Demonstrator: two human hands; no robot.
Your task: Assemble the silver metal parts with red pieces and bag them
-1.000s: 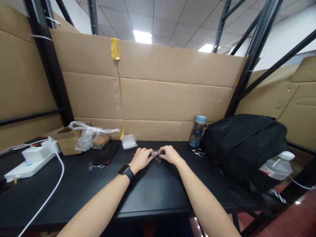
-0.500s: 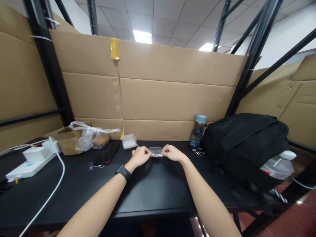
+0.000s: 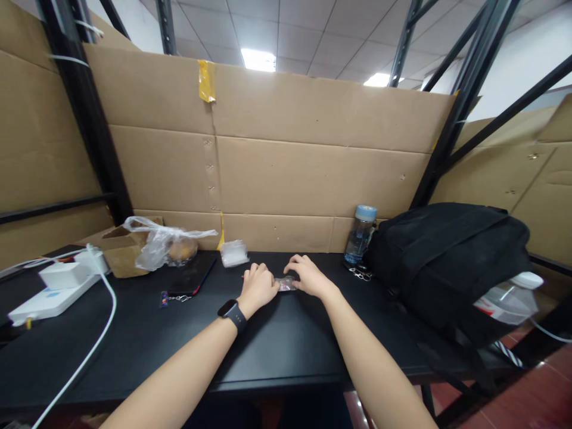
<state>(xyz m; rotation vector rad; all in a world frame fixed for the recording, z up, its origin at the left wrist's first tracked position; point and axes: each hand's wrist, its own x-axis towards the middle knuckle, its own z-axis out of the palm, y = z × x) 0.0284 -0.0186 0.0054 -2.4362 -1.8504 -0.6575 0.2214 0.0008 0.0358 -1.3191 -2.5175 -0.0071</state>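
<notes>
Cardboard (image 3: 277,179) backs the black surface (image 3: 277,345). Between the hands lies a small clear packet (image 3: 286,283), its long axis running left to right. The left hand (image 3: 258,287) is at its left end, grip unclear; the right hand (image 3: 309,277) holds thumb and fingers apart at its right end. Neither is clearly nearer.

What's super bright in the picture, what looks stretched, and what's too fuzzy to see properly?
Head view: the ceiling lights glare white; head view: the backpack seems stretched toward the right edge; head view: the small clear item is too blurry for fine detail.
</notes>
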